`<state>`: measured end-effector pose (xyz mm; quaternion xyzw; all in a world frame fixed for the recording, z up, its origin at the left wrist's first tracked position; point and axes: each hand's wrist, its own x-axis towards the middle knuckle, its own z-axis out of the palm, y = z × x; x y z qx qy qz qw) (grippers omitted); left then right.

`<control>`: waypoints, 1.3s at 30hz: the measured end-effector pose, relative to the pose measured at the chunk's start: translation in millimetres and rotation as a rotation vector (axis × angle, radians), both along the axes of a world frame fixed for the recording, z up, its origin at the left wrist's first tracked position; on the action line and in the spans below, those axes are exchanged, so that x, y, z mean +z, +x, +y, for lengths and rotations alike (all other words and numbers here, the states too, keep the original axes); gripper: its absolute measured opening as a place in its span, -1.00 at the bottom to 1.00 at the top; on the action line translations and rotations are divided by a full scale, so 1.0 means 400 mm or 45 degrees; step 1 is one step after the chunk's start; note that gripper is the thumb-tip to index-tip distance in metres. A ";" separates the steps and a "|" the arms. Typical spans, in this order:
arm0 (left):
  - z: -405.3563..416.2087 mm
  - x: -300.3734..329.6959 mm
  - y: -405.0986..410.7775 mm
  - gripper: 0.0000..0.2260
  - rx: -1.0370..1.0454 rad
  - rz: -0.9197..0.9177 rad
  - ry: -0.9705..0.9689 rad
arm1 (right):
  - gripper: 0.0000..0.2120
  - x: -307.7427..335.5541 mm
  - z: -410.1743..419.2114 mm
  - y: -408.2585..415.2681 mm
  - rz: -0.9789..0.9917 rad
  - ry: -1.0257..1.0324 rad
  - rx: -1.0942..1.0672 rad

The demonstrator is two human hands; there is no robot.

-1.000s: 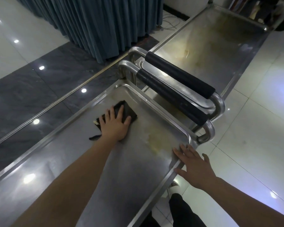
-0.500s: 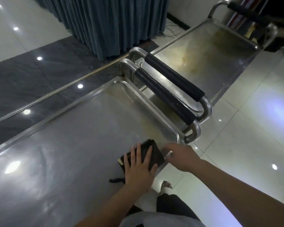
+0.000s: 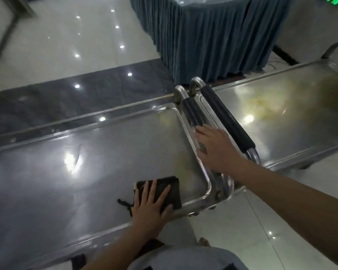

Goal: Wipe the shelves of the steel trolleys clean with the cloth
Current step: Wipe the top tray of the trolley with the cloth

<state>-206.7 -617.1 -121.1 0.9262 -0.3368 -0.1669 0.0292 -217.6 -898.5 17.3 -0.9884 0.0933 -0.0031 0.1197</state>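
Note:
A dark folded cloth [image 3: 173, 186] lies on the top shelf of the near steel trolley [image 3: 86, 172], at its near right corner. My left hand [image 3: 150, 207] presses flat on the cloth, fingers spread. My right hand [image 3: 215, 147] rests with fingers apart on the trolley's right end, over the rim and the black-padded handle [image 3: 191, 112]. Yellowish stains [image 3: 183, 164] mark the shelf just beyond the cloth. A second steel trolley [image 3: 300, 133] stands end to end on the right, with its own padded handle [image 3: 226, 117] and a yellow-brown stain [image 3: 265, 102] on its shelf.
A table with a pleated blue skirt [image 3: 203, 36] stands behind the two handles. Glossy white floor tiles [image 3: 261, 221] lie to the right, and a dark tile strip [image 3: 66, 98] runs beyond the trolleys.
My right hand has moved from the shelf's near right corner up onto the handle end. My left hand keeps the cloth at the near right corner. My view has swung left.

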 end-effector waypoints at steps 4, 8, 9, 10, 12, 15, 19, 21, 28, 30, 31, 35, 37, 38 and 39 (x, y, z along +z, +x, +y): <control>-0.017 -0.007 -0.021 -0.43 0.021 -0.015 0.078 | -0.34 -0.012 -0.078 0.046 0.092 -0.179 -0.032; -0.064 -0.002 -0.046 -0.42 0.062 0.010 0.077 | -0.28 -0.034 -0.118 0.082 0.228 -0.243 -0.127; -0.078 -0.004 -0.053 -0.41 0.059 0.019 0.087 | -0.28 -0.040 -0.121 0.083 0.250 -0.205 -0.148; -0.093 -0.008 -0.058 -0.41 0.057 0.028 0.084 | -0.28 -0.046 -0.122 0.082 0.256 -0.164 -0.167; -0.128 -0.015 -0.061 -0.43 0.052 0.034 0.043 | -0.29 -0.056 -0.123 0.079 0.228 -0.125 -0.192; -0.196 -0.030 -0.054 -0.45 0.023 0.036 0.009 | -0.30 -0.061 -0.124 0.075 0.173 -0.107 -0.216; -0.294 -0.043 0.027 -0.47 0.077 0.011 -0.034 | -0.30 -0.069 -0.104 0.066 0.126 -0.107 -0.277; -0.337 -0.042 0.105 -0.49 0.098 0.028 -0.046 | -0.30 -0.071 -0.096 0.065 0.112 -0.109 -0.300; -0.454 -0.025 0.463 -0.43 0.172 0.072 -0.077 | -0.31 -0.085 -0.100 0.070 0.053 -0.154 -0.331; -0.486 -0.020 0.572 -0.42 0.188 0.109 -0.032 | -0.30 -0.089 -0.097 0.071 0.032 -0.159 -0.324; -0.503 -0.017 0.618 -0.41 0.198 0.128 -0.013 | -0.29 -0.088 -0.097 0.072 0.028 -0.160 -0.324; -0.561 -0.019 0.706 -0.40 0.205 0.131 0.037 | -0.29 -0.082 -0.095 0.074 0.026 -0.163 -0.343; -0.572 -0.024 0.707 -0.39 0.203 0.113 0.045 | -0.29 -0.077 -0.096 0.074 0.035 -0.148 -0.349; -0.573 -0.026 0.703 -0.39 0.198 0.113 0.036 | -0.29 -0.074 -0.097 0.073 0.042 -0.144 -0.350; -0.570 -0.028 0.694 -0.38 0.180 0.120 0.023 | -0.29 -0.071 -0.098 0.072 0.049 -0.140 -0.347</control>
